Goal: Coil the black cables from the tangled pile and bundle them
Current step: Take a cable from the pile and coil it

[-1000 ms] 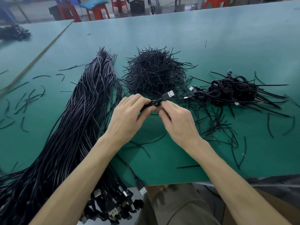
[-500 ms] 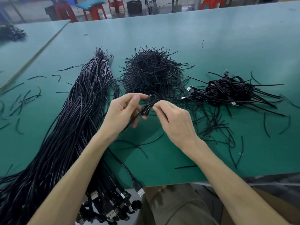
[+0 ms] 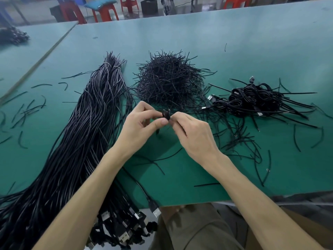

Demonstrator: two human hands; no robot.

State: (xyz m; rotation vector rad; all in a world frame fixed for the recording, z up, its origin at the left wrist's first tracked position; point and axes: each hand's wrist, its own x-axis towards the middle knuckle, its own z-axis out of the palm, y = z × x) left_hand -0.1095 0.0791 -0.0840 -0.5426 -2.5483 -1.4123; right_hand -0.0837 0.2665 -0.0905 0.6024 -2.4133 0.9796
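Black cable coil, small, tight: pinched at fingertips by left hand and right hand, above green desk (heap of short black ties behind). Hold loops squeezed while binding.

The coiled cable is mostly hidden by fingertips. At seven o'clock, the long cable bundle is cut off.
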